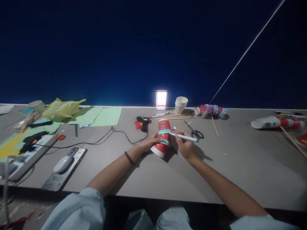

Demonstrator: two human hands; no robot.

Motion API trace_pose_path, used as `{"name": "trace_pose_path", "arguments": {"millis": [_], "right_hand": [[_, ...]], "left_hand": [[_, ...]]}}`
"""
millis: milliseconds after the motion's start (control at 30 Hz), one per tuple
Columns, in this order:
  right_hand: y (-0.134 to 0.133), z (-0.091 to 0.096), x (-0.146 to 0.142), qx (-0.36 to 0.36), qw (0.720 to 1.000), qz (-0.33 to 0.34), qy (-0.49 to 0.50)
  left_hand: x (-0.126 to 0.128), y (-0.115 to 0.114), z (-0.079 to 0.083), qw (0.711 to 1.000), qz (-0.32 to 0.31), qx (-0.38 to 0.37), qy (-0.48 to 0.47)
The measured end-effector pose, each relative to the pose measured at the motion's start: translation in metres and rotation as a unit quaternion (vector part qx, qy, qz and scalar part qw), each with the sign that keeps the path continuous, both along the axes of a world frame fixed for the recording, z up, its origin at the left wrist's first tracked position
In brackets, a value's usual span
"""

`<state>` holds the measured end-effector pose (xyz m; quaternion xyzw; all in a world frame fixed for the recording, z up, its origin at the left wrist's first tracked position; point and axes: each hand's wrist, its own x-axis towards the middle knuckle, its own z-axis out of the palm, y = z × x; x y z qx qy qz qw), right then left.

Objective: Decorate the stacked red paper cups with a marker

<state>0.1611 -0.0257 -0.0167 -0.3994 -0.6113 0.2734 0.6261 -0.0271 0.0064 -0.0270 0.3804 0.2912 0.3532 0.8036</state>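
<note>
Left hand (150, 143) with thumb and fingers closed around a red paper-cup piece (161, 150) at the middle of the grey table (148, 182), right hand (184, 144) with fingers pinched narrowly on a white marker (188, 137), tip at the piece's right side, black-handled scissors (198, 134) just right.

A grey table (216, 179) carries a phone (53, 183) at front left; a white power strip (39, 148) lies left of it; pale green sheets (111, 115), a black glue gun (144, 122), wooden sticks (176, 118) and stacked white cups (181, 103) rest farther back; scissors (197, 134) and decorated cups (219, 111) lie farther right.
</note>
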Motion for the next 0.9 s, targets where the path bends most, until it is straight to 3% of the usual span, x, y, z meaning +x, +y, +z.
{"name": "trace_pose_path", "arguments": {"millis": [900], "right_hand": [[0.0001, 0.0023, -0.0008, -0.012, 1.0, 0.014, 0.017]], "left_hand": [[-0.0007, -0.0032, 0.0054, 1.0, -0.013, 0.014, -0.021]]}}
